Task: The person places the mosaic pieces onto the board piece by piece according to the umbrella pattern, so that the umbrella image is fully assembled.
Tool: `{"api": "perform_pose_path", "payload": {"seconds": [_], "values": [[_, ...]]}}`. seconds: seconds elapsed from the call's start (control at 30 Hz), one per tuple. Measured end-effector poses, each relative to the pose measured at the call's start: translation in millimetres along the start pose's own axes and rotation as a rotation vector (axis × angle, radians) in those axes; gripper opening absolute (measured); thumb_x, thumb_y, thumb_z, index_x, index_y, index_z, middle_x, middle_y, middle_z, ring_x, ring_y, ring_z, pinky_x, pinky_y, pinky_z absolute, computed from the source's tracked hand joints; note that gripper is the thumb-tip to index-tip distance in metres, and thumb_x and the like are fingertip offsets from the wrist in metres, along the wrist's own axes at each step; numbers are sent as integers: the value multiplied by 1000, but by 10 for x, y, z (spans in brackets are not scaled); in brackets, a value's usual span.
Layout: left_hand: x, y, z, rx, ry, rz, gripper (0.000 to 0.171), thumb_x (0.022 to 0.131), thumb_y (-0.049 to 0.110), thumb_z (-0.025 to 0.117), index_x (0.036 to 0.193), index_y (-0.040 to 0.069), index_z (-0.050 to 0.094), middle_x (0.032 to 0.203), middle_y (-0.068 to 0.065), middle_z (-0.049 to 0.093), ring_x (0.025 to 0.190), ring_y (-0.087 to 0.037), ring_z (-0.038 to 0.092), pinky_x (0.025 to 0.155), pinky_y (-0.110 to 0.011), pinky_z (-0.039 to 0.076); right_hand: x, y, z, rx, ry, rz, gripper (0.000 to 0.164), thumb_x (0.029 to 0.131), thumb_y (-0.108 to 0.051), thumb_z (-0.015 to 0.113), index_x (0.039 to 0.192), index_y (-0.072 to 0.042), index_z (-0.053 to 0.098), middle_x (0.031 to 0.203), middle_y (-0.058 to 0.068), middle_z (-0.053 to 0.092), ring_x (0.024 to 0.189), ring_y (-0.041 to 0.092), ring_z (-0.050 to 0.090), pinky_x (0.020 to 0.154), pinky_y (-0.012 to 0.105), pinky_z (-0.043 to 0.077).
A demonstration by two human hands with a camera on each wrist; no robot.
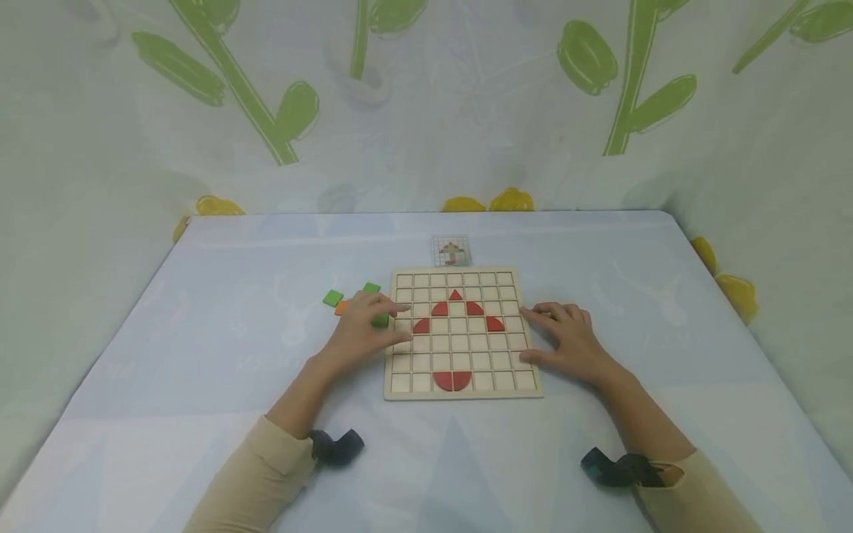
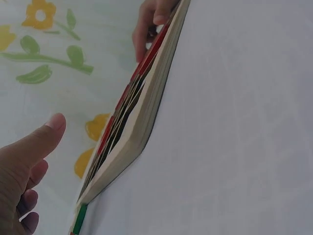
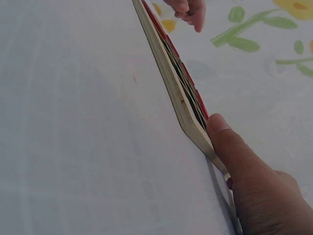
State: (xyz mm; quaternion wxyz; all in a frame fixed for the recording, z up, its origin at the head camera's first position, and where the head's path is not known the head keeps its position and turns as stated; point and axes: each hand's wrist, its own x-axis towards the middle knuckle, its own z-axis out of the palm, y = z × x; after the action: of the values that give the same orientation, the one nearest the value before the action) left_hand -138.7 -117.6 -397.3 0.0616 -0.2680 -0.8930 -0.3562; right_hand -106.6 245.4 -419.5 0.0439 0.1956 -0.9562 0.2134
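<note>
A square wooden grid board (image 1: 460,343) lies on the table. Red pieces sit in its cells: a triangle (image 1: 455,295) near the top, quarter-rounds (image 1: 474,308) stepping down either side, and two at the bottom forming a half disc (image 1: 452,380). My left hand (image 1: 363,326) is over the board's left edge, thumb and index finger apart with nothing between them. Along the right edge rests my right hand (image 1: 566,340), its thumb (image 3: 230,147) right at the rim in the right wrist view and its index finger stretched toward the board.
Green tiles (image 1: 333,297) and an orange tile (image 1: 340,308) lie left of the board, partly hidden by the left hand. Behind the board is a small pattern card (image 1: 451,251) with a tree-like figure. A patterned cloth wall (image 1: 426,133) rises behind the table.
</note>
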Motion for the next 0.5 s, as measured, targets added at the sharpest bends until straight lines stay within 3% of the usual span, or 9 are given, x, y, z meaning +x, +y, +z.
{"api": "perform_pose_path", "payload": {"seconds": [0.17,0.5], "values": [[13,-67,-67,42,40,4,46,69,27,84,110,12,71,92,-2,59,91,-20,45,77,-34,37,-2,0,7,3,1,-5,73,74,-45,75,135,-11,52,126,12,50,112,32,39,88,49,24],[22,-237,-172,34,64,10,47,68,21,85,111,8,70,98,-6,56,92,-24,44,77,-35,34,-10,13,15,11,25,-20,72,74,-44,75,134,-10,53,125,12,50,110,33,39,87,49,24]]}}
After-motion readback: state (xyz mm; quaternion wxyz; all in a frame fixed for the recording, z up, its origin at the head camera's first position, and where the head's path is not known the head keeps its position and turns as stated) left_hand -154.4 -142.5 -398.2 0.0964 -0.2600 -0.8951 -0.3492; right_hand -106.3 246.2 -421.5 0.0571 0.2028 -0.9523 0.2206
